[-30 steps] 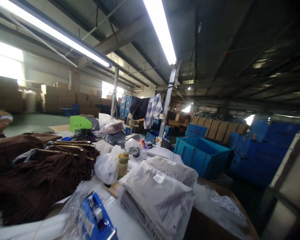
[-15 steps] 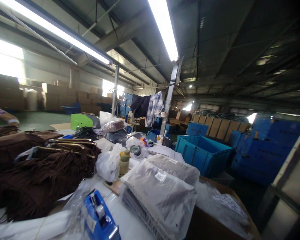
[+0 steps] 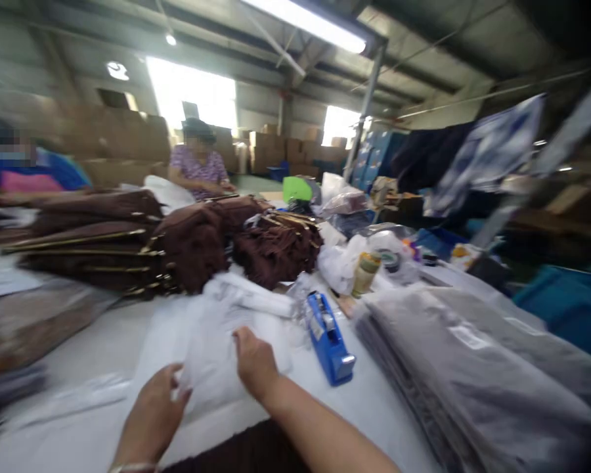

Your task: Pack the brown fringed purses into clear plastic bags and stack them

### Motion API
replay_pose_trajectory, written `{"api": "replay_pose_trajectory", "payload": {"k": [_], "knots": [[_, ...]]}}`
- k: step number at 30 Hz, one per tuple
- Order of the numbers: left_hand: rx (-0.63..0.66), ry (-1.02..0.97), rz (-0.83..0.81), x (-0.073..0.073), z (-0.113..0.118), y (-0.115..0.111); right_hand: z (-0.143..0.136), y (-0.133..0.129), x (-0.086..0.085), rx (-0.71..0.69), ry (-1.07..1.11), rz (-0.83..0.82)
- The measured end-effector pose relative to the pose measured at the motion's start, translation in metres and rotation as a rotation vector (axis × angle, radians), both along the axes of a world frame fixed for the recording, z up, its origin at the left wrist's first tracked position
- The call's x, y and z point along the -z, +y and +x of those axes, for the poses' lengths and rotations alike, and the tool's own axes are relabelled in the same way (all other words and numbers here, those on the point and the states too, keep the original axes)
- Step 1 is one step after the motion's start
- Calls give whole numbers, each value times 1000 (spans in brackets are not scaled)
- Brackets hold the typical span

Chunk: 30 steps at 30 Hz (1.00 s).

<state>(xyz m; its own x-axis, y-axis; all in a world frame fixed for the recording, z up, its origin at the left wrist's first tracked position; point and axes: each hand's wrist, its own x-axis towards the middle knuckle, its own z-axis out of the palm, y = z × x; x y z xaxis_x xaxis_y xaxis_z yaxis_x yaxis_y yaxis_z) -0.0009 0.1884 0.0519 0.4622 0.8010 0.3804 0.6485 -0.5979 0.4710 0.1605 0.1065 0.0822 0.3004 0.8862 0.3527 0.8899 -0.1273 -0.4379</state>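
A thin, translucent white sheet [image 3: 211,361] lies in front of me on the white table. My left hand [image 3: 157,410] has its fingers curled at the sheet's near left edge, pinching it. At the right side of the same sheet, my right hand [image 3: 256,361] is closed with finger and thumb together on it. Whether the sheet is paper or plastic I cannot tell. Beyond it lies a rolled white bundle [image 3: 251,295]. A blue tape dispenser [image 3: 329,338] stands just right of my right hand. Dark brown fabric [image 3: 246,453] shows below my hands.
Brown bags with gold zippers [image 3: 98,243] and brown fringed pieces [image 3: 276,246] are piled at the back. Grey bagged packs [image 3: 453,348] are stacked at right, near a bottle [image 3: 366,274]. A co-worker in a purple patterned top [image 3: 197,164] is across the table; another person is far left.
The view has swung left and down. Both my hands are now visible at the white sheet; neither showed before. The tape dispenser and grey packs appear farther right.
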Motion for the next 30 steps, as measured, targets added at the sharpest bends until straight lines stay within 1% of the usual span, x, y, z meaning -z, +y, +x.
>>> {"api": "replay_pose_trajectory", "payload": {"k": [1,2,4,6,8,11,13,14,15,17,18,19,21,23,24,25,27,29,30], "knots": [[-27,55,68,-7,-17,-1,-9,2,4,-60,16,10],[-24,111,160,-15,-27,-3,-15,2,7,-114,27,22],[22,225,292,-30,-29,-4,-20,0,7,-181,39,45],[94,257,329,-39,-22,-5,-21,-3,5,-183,12,56],[105,222,321,-39,-18,-8,-17,-6,3,-142,-40,49],[-2,153,295,-28,-26,-13,-7,-7,4,-84,-84,28],[-75,121,270,-22,-35,-17,-1,-9,5,-73,-83,26],[-107,114,267,-21,-39,-19,1,-10,6,-76,-84,27],[-129,121,275,-22,-42,-21,1,-12,6,-84,-87,26],[-144,192,330,-29,-46,-23,0,-15,6,-110,-97,20],[-121,246,373,-34,-47,-23,-1,-16,6,-126,-103,14],[-69,300,425,-40,-48,-22,-1,-17,6,-142,-109,6],[82,370,526,-49,-51,-18,0,-18,7,-182,-114,-16],[193,369,599,-54,-58,-13,6,-21,9,-219,-111,-43],[212,355,622,-54,-63,-12,11,-22,10,-230,-106,-58],[206,337,631,-53,-69,-11,17,-25,10,-231,-97,-71],[133,283,624,-49,-82,-14,33,-33,10,-194,-63,-82],[-27,201,578,-41,-97,-24,51,-47,11,-114,-7,-66],[-126,156,522,-36,-103,-30,60,-55,12,-66,30,-49]]}}
